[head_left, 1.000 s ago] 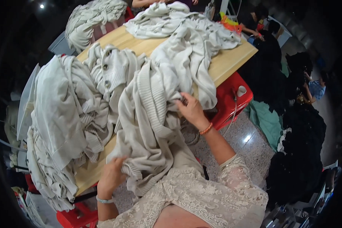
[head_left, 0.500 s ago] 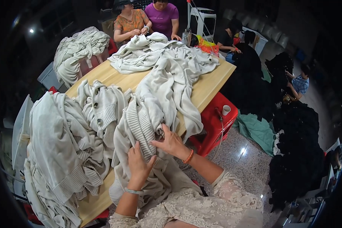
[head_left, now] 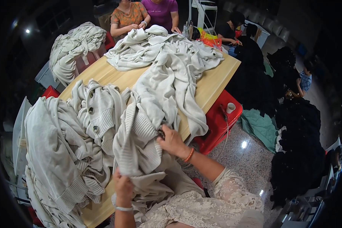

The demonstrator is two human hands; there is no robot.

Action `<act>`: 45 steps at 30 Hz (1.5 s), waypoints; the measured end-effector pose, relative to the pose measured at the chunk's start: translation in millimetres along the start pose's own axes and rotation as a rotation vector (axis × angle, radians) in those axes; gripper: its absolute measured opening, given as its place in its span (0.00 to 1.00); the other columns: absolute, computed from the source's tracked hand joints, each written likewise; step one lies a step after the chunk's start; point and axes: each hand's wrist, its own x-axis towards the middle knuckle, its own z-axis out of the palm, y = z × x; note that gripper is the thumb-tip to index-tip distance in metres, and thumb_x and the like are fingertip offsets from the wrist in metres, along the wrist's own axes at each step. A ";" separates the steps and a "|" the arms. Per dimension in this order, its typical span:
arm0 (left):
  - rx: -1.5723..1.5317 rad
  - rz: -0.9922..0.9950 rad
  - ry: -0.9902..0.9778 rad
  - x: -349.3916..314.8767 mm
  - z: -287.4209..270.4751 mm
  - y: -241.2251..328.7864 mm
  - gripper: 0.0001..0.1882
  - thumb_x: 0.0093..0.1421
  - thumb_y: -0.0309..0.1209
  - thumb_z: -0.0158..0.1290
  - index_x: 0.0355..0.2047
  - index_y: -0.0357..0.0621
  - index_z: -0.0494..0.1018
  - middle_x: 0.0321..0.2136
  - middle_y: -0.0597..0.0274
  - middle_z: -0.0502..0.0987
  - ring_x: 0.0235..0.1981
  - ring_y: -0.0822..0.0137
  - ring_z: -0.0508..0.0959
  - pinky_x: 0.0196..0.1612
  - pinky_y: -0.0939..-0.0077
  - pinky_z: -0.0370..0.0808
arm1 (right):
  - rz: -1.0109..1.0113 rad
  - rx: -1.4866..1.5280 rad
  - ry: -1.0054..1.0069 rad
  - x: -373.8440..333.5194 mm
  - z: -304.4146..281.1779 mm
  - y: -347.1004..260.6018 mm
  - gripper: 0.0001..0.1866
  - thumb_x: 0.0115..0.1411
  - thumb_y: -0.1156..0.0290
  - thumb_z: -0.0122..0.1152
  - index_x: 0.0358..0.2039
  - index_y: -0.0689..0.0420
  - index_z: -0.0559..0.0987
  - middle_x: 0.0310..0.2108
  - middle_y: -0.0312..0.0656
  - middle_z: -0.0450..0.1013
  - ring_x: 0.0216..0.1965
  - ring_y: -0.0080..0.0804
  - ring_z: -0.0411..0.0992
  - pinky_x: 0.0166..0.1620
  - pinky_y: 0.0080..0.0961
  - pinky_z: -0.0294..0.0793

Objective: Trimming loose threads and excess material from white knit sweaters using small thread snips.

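Pale knit garment (head_left: 135,154) is gripped in left hand (head_left: 123,188) and right hand (head_left: 173,141); buttoned garment (head_left: 104,99) lies beyond the left grip.

Bright, even light covers the table (head_left: 95,74); soft shadows fill folds in the garments (head_left: 136,138) on it. Beyond the table, the room dims around one glaring light (head_left: 27,31). Right of it, the floor (head_left: 250,163) gleams; the black pile (head_left: 298,159) loses detail. Farthest from it, fisheye-bent shapes fade into blackness.
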 end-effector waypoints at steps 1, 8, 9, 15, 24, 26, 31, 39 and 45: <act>-0.175 -0.024 0.048 -11.0 -3.4 16.1 0.22 0.51 0.21 0.44 0.49 0.33 0.69 0.44 0.55 0.76 0.43 0.66 0.78 0.47 0.75 0.74 | -0.008 0.060 0.046 6.9 -0.6 7.1 0.16 0.51 0.66 0.56 0.37 0.63 0.69 0.26 0.60 0.73 0.32 0.62 0.72 0.37 0.49 0.72; -0.202 0.223 0.135 -73.1 -91.5 65.3 0.30 0.50 0.28 0.42 0.55 0.29 0.64 0.52 0.45 0.72 0.54 0.53 0.72 0.60 0.61 0.66 | -0.016 0.500 0.326 126.5 -75.0 63.0 0.14 0.54 0.67 0.59 0.35 0.66 0.77 0.25 0.43 0.76 0.28 0.27 0.72 0.34 0.28 0.72; -0.173 0.239 0.174 -87.4 -106.2 64.4 0.30 0.51 0.29 0.42 0.55 0.30 0.65 0.53 0.45 0.72 0.54 0.53 0.72 0.60 0.61 0.66 | 0.013 0.359 0.400 138.0 -84.9 23.2 0.12 0.53 0.69 0.58 0.31 0.66 0.77 0.24 0.43 0.76 0.27 0.27 0.72 0.33 0.29 0.71; -0.210 0.183 0.189 -110.2 -109.6 45.5 0.34 0.55 0.36 0.44 0.60 0.31 0.59 0.59 0.44 0.65 0.60 0.49 0.66 0.64 0.57 0.60 | -0.390 0.097 0.812 233.2 -126.6 9.9 0.13 0.56 0.69 0.52 0.39 0.62 0.78 0.29 0.52 0.78 0.34 0.46 0.77 0.40 0.35 0.73; 0.160 -0.237 0.129 -115.9 -65.8 47.9 0.31 0.49 0.41 0.64 0.49 0.36 0.69 0.41 0.64 0.76 0.42 0.73 0.75 0.47 0.78 0.70 | -0.273 -0.372 0.189 150.7 -75.8 23.4 0.22 0.56 0.55 0.61 0.44 0.57 0.79 0.39 0.51 0.78 0.42 0.48 0.76 0.45 0.37 0.75; 0.272 -0.346 -0.039 -110.6 -59.9 44.1 0.23 0.53 0.32 0.61 0.49 0.37 0.71 0.37 0.67 0.77 0.37 0.76 0.75 0.42 0.80 0.71 | -0.481 -0.340 0.163 117.6 -62.3 10.6 0.20 0.55 0.61 0.66 0.44 0.58 0.79 0.33 0.44 0.77 0.34 0.36 0.76 0.38 0.29 0.74; 0.504 -0.254 -0.693 -111.1 -11.6 50.7 0.10 0.59 0.29 0.57 0.38 0.35 0.76 0.30 0.59 0.78 0.30 0.70 0.77 0.34 0.77 0.73 | -0.492 -0.003 -0.295 37.3 -10.5 -54.4 0.20 0.54 0.67 0.65 0.47 0.55 0.77 0.40 0.43 0.76 0.37 0.36 0.77 0.40 0.28 0.76; 0.665 -0.254 -0.835 -123.4 12.9 34.7 0.13 0.59 0.31 0.55 0.42 0.36 0.75 0.32 0.52 0.78 0.32 0.57 0.78 0.37 0.70 0.74 | -0.548 -0.390 -0.706 -7.9 21.5 -56.6 0.24 0.51 0.78 0.57 0.50 0.49 0.74 0.51 0.41 0.68 0.37 0.47 0.75 0.41 0.39 0.75; 0.617 -0.355 -0.629 -136.3 1.8 28.1 0.12 0.60 0.31 0.55 0.41 0.37 0.76 0.29 0.55 0.79 0.31 0.67 0.77 0.36 0.74 0.73 | -0.532 -0.327 -0.522 5.5 8.8 -49.3 0.19 0.48 0.82 0.57 0.42 0.50 0.78 0.40 0.40 0.71 0.36 0.45 0.75 0.40 0.35 0.75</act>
